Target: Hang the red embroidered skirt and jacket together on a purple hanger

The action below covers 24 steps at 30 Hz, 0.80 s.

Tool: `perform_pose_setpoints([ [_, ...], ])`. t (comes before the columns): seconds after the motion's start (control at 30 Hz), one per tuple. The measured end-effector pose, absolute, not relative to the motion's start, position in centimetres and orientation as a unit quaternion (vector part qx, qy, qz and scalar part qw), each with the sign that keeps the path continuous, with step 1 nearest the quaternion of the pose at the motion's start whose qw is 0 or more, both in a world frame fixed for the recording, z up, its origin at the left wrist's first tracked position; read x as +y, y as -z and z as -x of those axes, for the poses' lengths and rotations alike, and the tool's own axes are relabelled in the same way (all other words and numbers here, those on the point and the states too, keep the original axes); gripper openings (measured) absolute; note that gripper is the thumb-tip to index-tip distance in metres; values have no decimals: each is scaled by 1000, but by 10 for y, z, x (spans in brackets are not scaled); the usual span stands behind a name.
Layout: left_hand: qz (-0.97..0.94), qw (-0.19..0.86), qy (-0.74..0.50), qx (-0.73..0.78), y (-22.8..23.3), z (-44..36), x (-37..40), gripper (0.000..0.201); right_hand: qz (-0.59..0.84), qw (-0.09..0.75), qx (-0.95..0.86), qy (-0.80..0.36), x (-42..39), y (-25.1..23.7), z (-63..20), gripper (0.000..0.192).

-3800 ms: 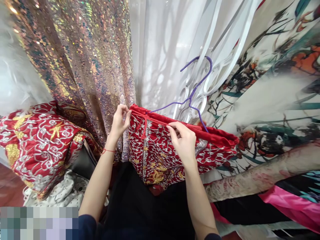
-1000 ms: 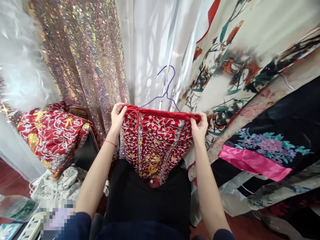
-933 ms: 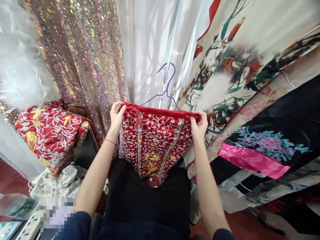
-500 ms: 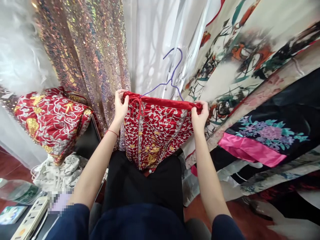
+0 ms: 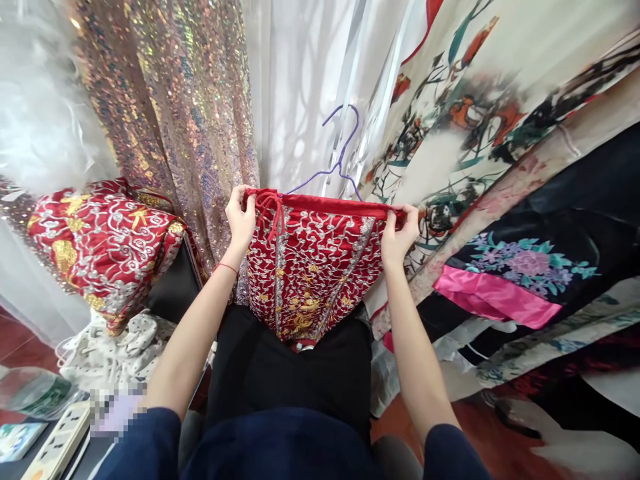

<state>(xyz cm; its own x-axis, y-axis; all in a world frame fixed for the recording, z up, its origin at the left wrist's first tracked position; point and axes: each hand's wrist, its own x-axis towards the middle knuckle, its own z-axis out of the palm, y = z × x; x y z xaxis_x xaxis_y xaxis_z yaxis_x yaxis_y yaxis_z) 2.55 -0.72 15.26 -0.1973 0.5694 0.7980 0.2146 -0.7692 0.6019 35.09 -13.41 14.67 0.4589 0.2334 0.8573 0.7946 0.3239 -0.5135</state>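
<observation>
A red skirt [image 5: 320, 267] with silver and gold embroidery is stretched between my hands, its lower part resting on my lap. My left hand [image 5: 241, 217] pinches the left end of the red waistband, close to a tied red cord [image 5: 273, 208]. At the waistband's other end, my right hand [image 5: 400, 235] is closed on the cloth. Behind the waistband rises a purple wire hanger [image 5: 340, 160]; its lower part is hidden by the skirt.
Another red embroidered garment [image 5: 100, 247] lies at the left, above a white dotted cloth [image 5: 115, 347]. A power strip [image 5: 55, 443] and a plastic bottle [image 5: 37, 393] are lower left. Sequined fabric [image 5: 195, 100] hangs behind; a black floral garment [image 5: 530, 260] is at the right.
Both hands still hold the waistband, which looks pulled slightly wider and straighter. The hanger and the garments at the right have shifted slightly left in view.
</observation>
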Motion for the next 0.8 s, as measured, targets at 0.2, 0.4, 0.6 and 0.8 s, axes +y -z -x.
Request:
perform_pose_setpoints([
  [0.2,-655,119,-663,343,-155,-19,-13,26,556,619,-473,290,-137,-152,-341,17],
  [0.4,-716,107,-576,380,-150,-15,-30,36,600,531,-507,318,-144,-159,-293,22],
  [0.6,-815,104,-420,385,-135,-2,-70,36,629,339,-654,248,-139,-159,-255,30],
  [0.8,-828,146,-319,438,-116,38,-134,39,698,205,-647,228,-144,-167,-208,38],
])
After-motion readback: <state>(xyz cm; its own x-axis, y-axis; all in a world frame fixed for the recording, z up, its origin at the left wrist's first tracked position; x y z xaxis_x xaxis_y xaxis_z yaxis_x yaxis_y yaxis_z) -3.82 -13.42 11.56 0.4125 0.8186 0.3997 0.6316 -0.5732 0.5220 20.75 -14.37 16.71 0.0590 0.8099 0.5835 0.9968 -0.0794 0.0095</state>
